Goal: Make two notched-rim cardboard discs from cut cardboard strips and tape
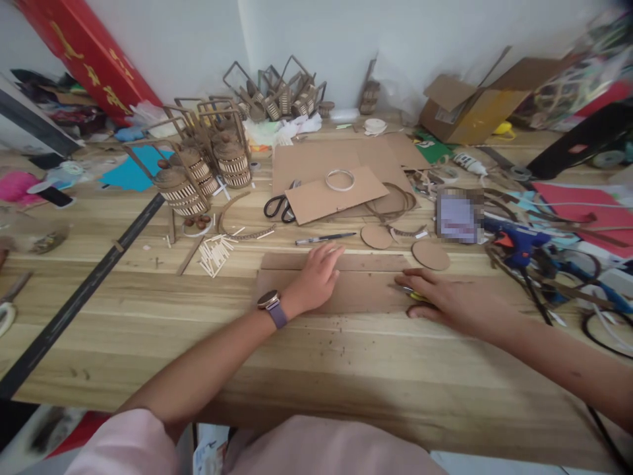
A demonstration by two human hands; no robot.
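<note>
Across the pale, streaky-grained wooden table [123, 330], dark crumbs [339, 323] are lying scattered just in front of a long, smooth brown cardboard panel [366, 290]. The left hand [319, 277], below a round-faced watch [269, 300] on a purple strap, is resting on the panel, its fingers extended close together and holding nothing. The right hand [435, 297], over the panel's right part, is gripping a slim yellow cutter [420, 297] with a metal tip; whether that tip is touching the cardboard, I cannot tell. A narrow cardboard strip [370, 262] is lying along the panel's far edge. Beyond it, two flat cardboard discs [430, 254], a slender pen [326, 239] and a heap of pale, matchstick-thin sticks [215, 254] are lying about. Farther back, a shiny ring [340, 189] is sitting on a rectangular cardboard piece [316, 201], which is partly covering black-handled scissors [275, 207]. Left of these, rounded, stripe-banded baskets [182, 191] with angular handles are standing in a cluster.
</note>
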